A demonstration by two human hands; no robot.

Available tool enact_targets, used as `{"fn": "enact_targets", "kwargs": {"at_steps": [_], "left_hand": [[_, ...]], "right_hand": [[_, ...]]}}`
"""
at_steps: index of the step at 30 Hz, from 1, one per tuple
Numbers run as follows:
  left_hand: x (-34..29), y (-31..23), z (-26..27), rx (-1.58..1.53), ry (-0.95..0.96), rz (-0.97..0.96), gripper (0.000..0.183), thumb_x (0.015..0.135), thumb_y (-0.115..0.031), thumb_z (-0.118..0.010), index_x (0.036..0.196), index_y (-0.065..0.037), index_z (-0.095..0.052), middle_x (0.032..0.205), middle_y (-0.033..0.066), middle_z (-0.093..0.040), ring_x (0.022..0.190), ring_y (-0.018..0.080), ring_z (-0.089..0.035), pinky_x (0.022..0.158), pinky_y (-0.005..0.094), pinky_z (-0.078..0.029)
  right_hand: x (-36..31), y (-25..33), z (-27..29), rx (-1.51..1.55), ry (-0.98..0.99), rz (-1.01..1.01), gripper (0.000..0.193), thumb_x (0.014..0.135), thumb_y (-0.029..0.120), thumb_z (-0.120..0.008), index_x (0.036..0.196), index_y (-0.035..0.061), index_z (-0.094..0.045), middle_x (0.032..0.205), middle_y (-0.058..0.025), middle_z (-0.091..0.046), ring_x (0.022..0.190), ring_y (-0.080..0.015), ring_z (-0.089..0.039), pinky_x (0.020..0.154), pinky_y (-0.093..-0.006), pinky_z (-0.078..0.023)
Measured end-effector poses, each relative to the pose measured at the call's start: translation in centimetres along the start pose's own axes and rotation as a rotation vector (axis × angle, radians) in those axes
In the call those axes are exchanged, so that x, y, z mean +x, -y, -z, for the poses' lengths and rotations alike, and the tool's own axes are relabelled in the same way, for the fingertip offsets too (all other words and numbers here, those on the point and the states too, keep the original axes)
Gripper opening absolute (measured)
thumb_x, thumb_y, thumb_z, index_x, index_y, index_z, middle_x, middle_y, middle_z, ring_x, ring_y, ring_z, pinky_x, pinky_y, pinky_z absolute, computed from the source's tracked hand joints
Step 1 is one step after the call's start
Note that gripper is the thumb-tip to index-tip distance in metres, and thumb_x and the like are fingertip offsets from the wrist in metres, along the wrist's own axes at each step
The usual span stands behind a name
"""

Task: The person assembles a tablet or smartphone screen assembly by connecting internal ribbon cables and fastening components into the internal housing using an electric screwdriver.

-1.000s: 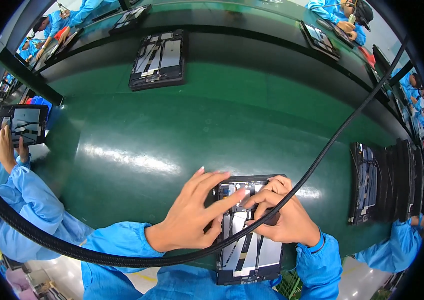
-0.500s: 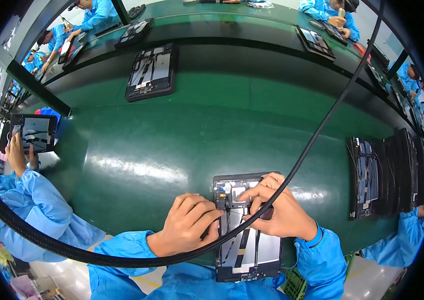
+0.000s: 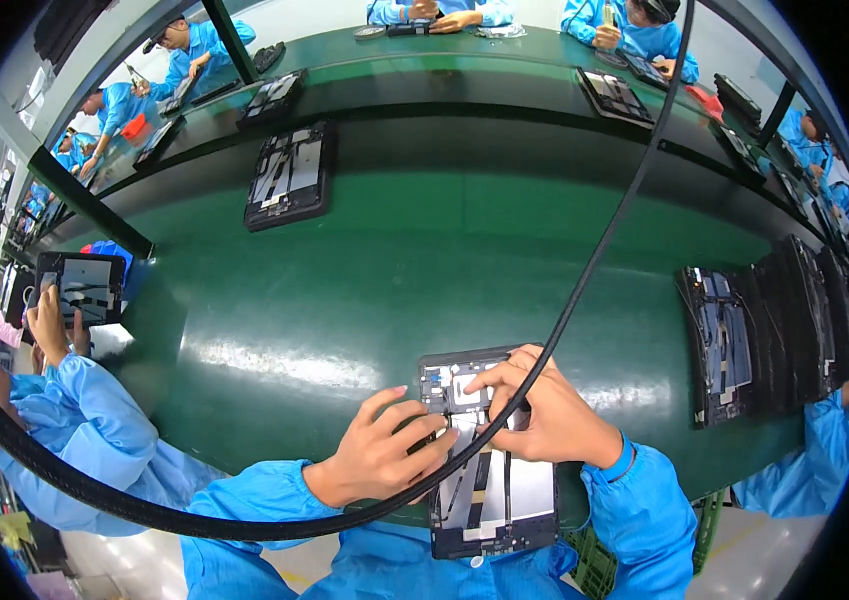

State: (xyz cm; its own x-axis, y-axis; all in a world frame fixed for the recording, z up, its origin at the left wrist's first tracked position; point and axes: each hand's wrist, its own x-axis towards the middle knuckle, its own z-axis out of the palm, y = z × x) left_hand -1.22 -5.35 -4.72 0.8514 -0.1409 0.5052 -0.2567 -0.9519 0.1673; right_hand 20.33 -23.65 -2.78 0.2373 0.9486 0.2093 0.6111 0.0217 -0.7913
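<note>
An opened tablet point(image 3: 531, 495) lies in front of me near the bench's front edge. Its screen back, dark flex cables and small boards are exposed. My left hand point(image 3: 384, 447) is at the tablet's left side, fingers apart, the tips over its edge, with nothing seen in them. My right hand point(image 3: 566, 415) reaches over the upper right part, fingers bent and index fingertip near a pale rectangular part point(image 3: 465, 388). Whatever the right fingers hold is hidden by the hand and by a thick black cable point(image 3: 584, 270) crossing the view.
Another opened tablet point(image 3: 289, 175) lies on the green bench point(image 3: 394, 280) toward the back. At the right stands a row of tablets point(image 3: 719, 340). A co-worker's sleeve point(image 3: 94, 420) and hand-held tablet point(image 3: 81, 290) are at the left. Dark posts point(image 3: 94, 205) rise behind.
My left fingers have spread and lifted somewhat. The right hand has stayed over the tablet's upper part, and the dark thing seen in it earlier no longer shows. The whole view has shifted slightly.
</note>
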Motion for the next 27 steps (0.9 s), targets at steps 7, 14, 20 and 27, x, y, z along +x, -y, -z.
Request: {"fn": "enact_targets", "kwargs": {"at_steps": [7, 14, 20, 27], "left_hand": [[0.2, 0.5, -0.2, -0.167, 0.132, -0.037, 0.041, 0.082, -0.022, -0.076, 0.122, -0.022, -0.086, 0.119, 0.0036, -0.072, 0.122, 0.0251, -0.063, 0.118, 0.0555, -0.045], [0.4, -0.1, 0.9, -0.391, 0.224, -0.001, 0.039, 0.087, -0.024, -0.075, 0.125, -0.02, -0.085, 0.128, 0.0093, -0.071, 0.126, 0.0312, -0.063, 0.119, 0.0586, -0.044], [1.0, -0.2, 0.5, -0.455, 0.202, -0.007, 0.037, 0.087, -0.02, -0.074, 0.122, -0.013, -0.084, 0.136, 0.014, -0.073, 0.124, 0.0337, -0.068, 0.114, 0.0563, -0.047], [1.9, -1.3, 0.3, -0.495, 0.243, -0.046, 0.035, 0.087, -0.018, -0.073, 0.119, -0.006, -0.079, 0.138, 0.0125, -0.075, 0.122, 0.0323, -0.07, 0.098, 0.0447, -0.052]], "right_hand": [[-0.1, -0.3, 0.0, 0.001, -0.002, 0.025, 0.052, 0.08, 0.015, -0.091, 0.128, 0.0124, -0.073, 0.085, 0.0061, -0.076, 0.097, -0.0214, -0.066, 0.111, -0.0431, -0.041], [0.0, -0.3, 0.1, 0.062, -0.033, -0.004, 0.047, 0.084, 0.014, -0.09, 0.127, 0.0096, -0.073, 0.085, 0.0013, -0.076, 0.098, -0.024, -0.072, 0.103, -0.0446, -0.048], [-0.3, 0.9, 1.4, 0.076, -0.087, -0.191, 0.046, 0.083, 0.011, -0.089, 0.126, 0.0074, -0.074, 0.097, -0.0025, -0.08, 0.099, -0.0284, -0.074, 0.094, -0.041, -0.055], [-0.9, 1.0, 3.0, -0.098, -0.135, -0.067, 0.051, 0.083, 0.007, -0.086, 0.132, 0.0042, -0.072, 0.088, -0.0063, -0.077, 0.084, -0.0258, -0.072, 0.076, -0.0387, -0.056]]}}
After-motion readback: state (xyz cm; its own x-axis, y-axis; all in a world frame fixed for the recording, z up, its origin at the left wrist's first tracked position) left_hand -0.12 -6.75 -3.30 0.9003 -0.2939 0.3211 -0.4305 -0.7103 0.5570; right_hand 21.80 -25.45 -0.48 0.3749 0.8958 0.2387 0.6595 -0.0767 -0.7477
